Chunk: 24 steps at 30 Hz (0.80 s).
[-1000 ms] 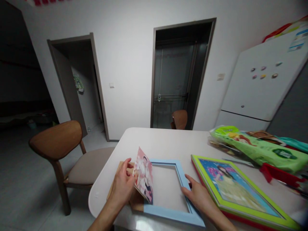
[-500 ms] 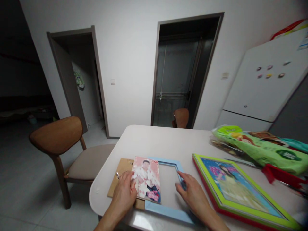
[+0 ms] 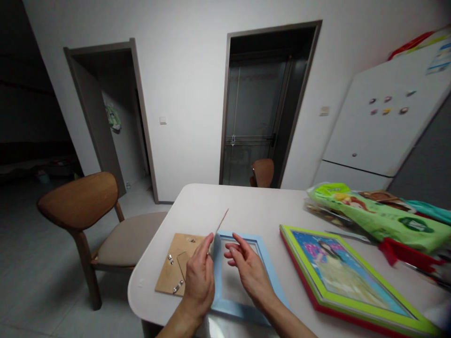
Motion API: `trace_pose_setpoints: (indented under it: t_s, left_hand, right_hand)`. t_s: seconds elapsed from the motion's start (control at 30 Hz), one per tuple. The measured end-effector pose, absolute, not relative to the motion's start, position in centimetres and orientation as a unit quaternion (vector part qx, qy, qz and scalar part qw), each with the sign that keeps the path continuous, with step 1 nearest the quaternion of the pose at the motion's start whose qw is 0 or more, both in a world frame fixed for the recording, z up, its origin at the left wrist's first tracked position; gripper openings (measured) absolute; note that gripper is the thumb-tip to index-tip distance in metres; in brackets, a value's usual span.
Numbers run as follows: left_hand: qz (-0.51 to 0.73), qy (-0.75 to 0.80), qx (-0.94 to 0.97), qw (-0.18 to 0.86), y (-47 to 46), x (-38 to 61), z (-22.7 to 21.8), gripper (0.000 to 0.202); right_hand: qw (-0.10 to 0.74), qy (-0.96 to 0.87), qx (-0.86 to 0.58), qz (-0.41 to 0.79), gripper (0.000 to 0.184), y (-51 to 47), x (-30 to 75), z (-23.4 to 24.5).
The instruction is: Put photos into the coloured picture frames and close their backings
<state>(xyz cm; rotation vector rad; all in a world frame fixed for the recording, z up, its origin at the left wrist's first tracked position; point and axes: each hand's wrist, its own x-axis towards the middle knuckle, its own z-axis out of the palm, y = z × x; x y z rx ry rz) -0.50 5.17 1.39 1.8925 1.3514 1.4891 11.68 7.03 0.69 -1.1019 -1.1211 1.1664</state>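
My left hand (image 3: 200, 277) grips a photo print (image 3: 221, 220), tilted up edge-on so that its picture barely shows. Below it lies a light blue picture frame (image 3: 272, 272), flat on the white table. Over the frame's opening hovers my right hand (image 3: 248, 267), fingers apart and holding nothing. To the left rests the brown backing board (image 3: 169, 270) with metal clips, partly covered by my left hand. Right of the frame is a green-rimmed framed picture (image 3: 338, 267) of a figure in a pale dress, on top of a red-edged one.
A green plastic package (image 3: 380, 216) and a red-handled tool (image 3: 398, 253) lie at the table's right side. A wooden chair (image 3: 84, 202) stands left of the table (image 3: 239, 199), another behind it. A white fridge (image 3: 380, 126) is at the far right.
The photo print has been lifted off the board and frame and turned up on edge in my left hand. My right hand has moved left, from the frame's right side to over its opening.
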Motion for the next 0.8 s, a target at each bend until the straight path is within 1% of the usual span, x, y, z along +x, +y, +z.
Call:
trace_pose_setpoints:
  t_s: [0.07,0.13,0.23,0.3,0.37,0.43,0.53,0.67,0.8]
  left_hand:
    - [0.597,0.474,0.596,0.252,4.9,0.0,2.3,0.038]
    - [0.633,0.452,0.530,0.338,4.7,0.8,2.4,0.037]
    - [0.622,0.427,0.482,0.445,4.7,1.7,1.2,0.038]
    - [0.579,0.451,0.491,0.469,4.8,1.6,0.0,0.040]
    - [0.517,0.497,0.536,0.445,4.9,1.1,-1.1,0.041]
    - [0.449,0.526,0.610,0.388,4.7,0.7,-2.0,0.040]
    - [0.366,0.519,0.710,0.305,4.1,0.7,-3.0,0.041]
    - [0.307,0.511,0.768,0.234,3.3,0.9,-3.3,0.044]
    - [0.258,0.506,0.797,0.208,3.2,0.8,-2.7,0.036]
  right_hand:
    - [0.528,-0.420,-0.509,0.534,0.056,6.8,12.1,0.1]
    - [0.528,-0.383,-0.499,0.570,0.055,6.6,12.6,-0.5]
    - [0.561,-0.386,-0.459,0.571,0.051,6.7,14.2,-0.9]
    - [0.543,-0.402,-0.489,0.552,0.053,6.8,15.9,-1.0]
    - [0.502,-0.434,-0.543,0.515,0.055,7.1,17.6,-1.3]
    - [0.463,-0.474,-0.594,0.456,0.054,7.4,19.0,-1.7]
    - [0.427,-0.534,-0.636,0.358,0.048,8.0,19.5,-2.5]
    - [0.377,-0.610,-0.659,0.227,0.040,8.7,18.9,-3.0]
    - [0.324,-0.653,-0.665,0.165,0.035,8.8,18.7,-2.7]
